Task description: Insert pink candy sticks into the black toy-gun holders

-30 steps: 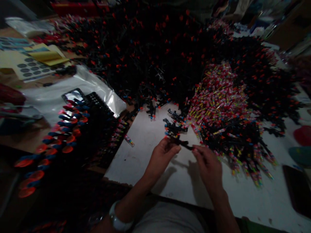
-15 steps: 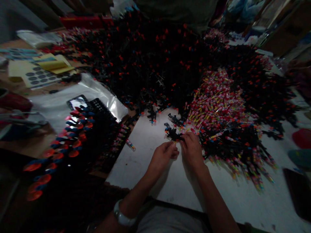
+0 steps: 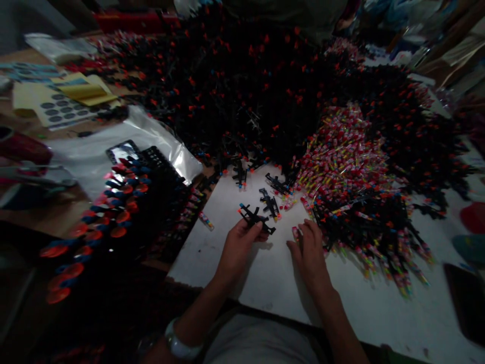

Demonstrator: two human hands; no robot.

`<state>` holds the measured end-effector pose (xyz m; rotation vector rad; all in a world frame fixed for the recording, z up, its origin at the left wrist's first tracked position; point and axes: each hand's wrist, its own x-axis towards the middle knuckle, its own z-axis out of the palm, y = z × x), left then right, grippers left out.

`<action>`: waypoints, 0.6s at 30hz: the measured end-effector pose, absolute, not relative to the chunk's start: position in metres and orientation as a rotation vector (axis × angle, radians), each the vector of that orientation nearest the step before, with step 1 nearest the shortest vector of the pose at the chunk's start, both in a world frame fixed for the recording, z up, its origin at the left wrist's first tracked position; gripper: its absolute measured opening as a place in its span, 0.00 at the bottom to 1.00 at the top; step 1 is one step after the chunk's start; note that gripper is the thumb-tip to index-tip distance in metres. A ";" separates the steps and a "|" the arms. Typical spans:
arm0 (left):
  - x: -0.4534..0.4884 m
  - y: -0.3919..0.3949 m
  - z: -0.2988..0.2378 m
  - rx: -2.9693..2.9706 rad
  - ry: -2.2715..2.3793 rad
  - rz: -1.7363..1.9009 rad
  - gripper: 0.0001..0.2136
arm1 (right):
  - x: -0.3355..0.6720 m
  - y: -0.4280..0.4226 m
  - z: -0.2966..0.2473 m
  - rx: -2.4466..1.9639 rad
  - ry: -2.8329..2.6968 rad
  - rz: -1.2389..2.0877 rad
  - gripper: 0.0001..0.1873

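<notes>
My left hand [image 3: 242, 242] grips a black toy gun [image 3: 255, 218] with an orange and blue muzzle, pinched near its stock and raised over the white tabletop [image 3: 223, 260]. To its right, my right hand [image 3: 309, 247] has thumb and fingers curled around a small pink-ended tube [image 3: 295, 233], which is partly hidden by the fingers. Another toy gun [image 3: 269, 203] lies between the hands, a little farther off. Beyond it rests one more toy gun [image 3: 278, 183], beside the heap of small pink and yellow tubes [image 3: 346, 156].
A huge pile of black toy guns [image 3: 235, 96] covers the far side. More guns with tubes attached [image 3: 379, 222] lie at right, near a dark phone [image 3: 464, 298]. At left are orange-tipped pieces [image 3: 123, 217], plastic sheeting [image 3: 151, 146] and a sticker sheet [image 3: 62, 111].
My hands, earlier together at the guns, have moved apart. The left now holds a toy gun farther left; the right has shifted right to a pink-ended tube.
</notes>
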<state>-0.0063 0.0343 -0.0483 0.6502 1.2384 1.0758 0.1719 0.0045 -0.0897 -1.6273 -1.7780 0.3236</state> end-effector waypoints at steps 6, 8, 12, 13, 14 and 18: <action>0.005 0.029 -0.045 0.530 1.141 1.050 0.14 | 0.169 0.001 -0.075 -1.631 -1.679 0.546 0.09; 0.009 0.028 -0.042 0.558 1.128 1.053 0.14 | 0.167 -0.002 -0.068 -1.598 -1.652 0.663 0.11; 0.014 0.026 -0.041 0.588 1.159 1.097 0.13 | 0.164 -0.007 -0.063 -1.523 -1.652 0.752 0.12; 0.014 0.025 -0.042 0.594 1.169 1.104 0.13 | 0.164 -0.008 -0.063 -1.517 -1.640 0.765 0.12; 0.015 0.025 -0.042 0.599 1.177 1.111 0.13 | 0.164 -0.008 -0.064 -1.514 -1.630 0.776 0.12; 0.016 0.025 -0.044 0.606 1.183 1.137 0.13 | 0.163 -0.007 -0.067 -1.505 -1.598 0.805 0.11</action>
